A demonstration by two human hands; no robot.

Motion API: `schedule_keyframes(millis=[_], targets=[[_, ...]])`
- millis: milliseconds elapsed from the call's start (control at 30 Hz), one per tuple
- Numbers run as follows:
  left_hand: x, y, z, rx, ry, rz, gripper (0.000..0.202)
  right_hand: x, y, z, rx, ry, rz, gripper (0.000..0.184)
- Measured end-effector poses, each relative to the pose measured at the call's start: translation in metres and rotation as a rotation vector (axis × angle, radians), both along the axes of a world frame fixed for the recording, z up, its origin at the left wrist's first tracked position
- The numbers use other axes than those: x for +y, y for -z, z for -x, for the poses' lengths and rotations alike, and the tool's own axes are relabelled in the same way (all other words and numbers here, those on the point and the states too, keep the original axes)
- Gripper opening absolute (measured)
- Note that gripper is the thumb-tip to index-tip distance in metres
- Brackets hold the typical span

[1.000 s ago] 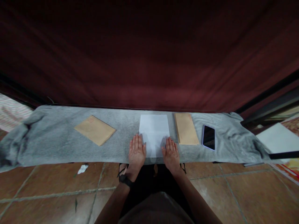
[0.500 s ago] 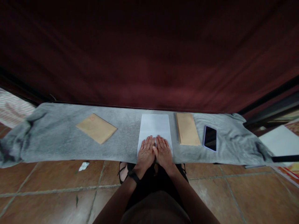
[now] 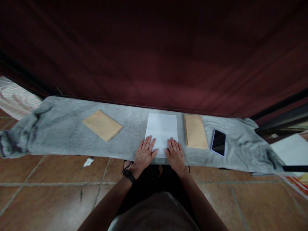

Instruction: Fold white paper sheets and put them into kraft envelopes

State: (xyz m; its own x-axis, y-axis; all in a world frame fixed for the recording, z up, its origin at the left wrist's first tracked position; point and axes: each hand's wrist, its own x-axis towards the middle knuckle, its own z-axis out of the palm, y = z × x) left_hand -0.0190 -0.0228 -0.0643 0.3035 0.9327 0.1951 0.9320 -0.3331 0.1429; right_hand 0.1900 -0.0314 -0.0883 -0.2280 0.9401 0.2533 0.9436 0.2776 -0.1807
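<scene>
A white sheet of paper (image 3: 162, 126) lies flat in front of me on a grey cloth (image 3: 134, 122). My left hand (image 3: 144, 154) rests palm down over its lower left edge, fingers spread, with a dark band on the wrist. Across from it, my right hand (image 3: 175, 155) is laid flat on the lower right edge, its fingers stretched out. Both hands touch the paper and hold nothing. Just right of the paper sits a stack of brown envelopes (image 3: 196, 132). Farther left, a brown envelope (image 3: 103, 125) lies at a slant.
A phone (image 3: 218, 142) with a light purple case lies right of the stack. Dark red fabric (image 3: 154, 64) hangs behind the cloth-covered surface. On the tiled floor (image 3: 60, 199) there is a crumpled white scrap (image 3: 89, 162). A white board or sheet (image 3: 292, 149) stands at far right.
My hands have moved apart, from together at the middle of the paper to its left and right edges. The view has shifted slightly.
</scene>
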Motion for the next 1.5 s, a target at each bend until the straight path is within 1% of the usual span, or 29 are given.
schedule_keyframes(millis=[200,300,367,433,567,633,700,833,933,1067,1233,1333,1400,1500], targets=[[-0.004,0.004,0.013,-0.026,-0.062,-0.012,0.058,-0.008,0.002,-0.010,0.008,0.037,-0.037,0.059],[-0.003,0.004,0.014,-0.042,-0.100,-0.026,0.058,-0.009,0.002,-0.010,0.026,0.081,-0.047,0.057],[0.003,0.002,0.008,-0.050,-0.108,-0.035,0.057,-0.003,-0.002,-0.005,0.043,0.118,-0.037,0.056],[0.012,0.000,-0.003,-0.062,-0.081,-0.034,0.057,0.008,-0.007,0.005,0.064,0.125,-0.018,0.056],[0.033,0.001,-0.030,-0.069,0.021,-0.002,0.056,0.035,-0.015,0.030,0.071,0.042,0.038,0.053],[0.040,0.005,-0.038,-0.054,0.040,0.019,0.055,0.044,-0.015,0.038,0.060,0.019,0.062,0.052],[0.043,0.009,-0.041,-0.035,0.043,0.029,0.056,0.048,-0.010,0.040,0.055,0.006,0.066,0.051],[0.042,0.014,-0.039,-0.015,0.041,0.018,0.057,0.046,0.000,0.036,0.057,0.005,0.023,0.052],[0.040,0.015,-0.035,-0.022,0.008,0.010,0.057,0.044,0.002,0.032,0.052,0.028,0.006,0.053],[0.039,0.014,-0.026,-0.046,-0.077,-0.011,0.059,0.044,0.002,0.024,0.040,0.076,-0.003,0.055],[0.039,0.014,-0.010,-0.053,-0.178,-0.030,0.059,0.043,0.007,0.015,0.055,0.145,-0.030,0.058],[0.043,0.011,-0.010,-0.064,-0.234,-0.051,0.058,0.046,0.007,0.016,0.082,0.191,-0.037,0.057],[0.048,0.008,-0.015,-0.071,-0.217,-0.057,0.058,0.053,0.004,0.020,0.101,0.196,-0.026,0.056],[0.063,0.004,-0.027,-0.076,-0.112,-0.027,0.058,0.071,-0.005,0.029,0.113,0.142,0.012,0.055]])
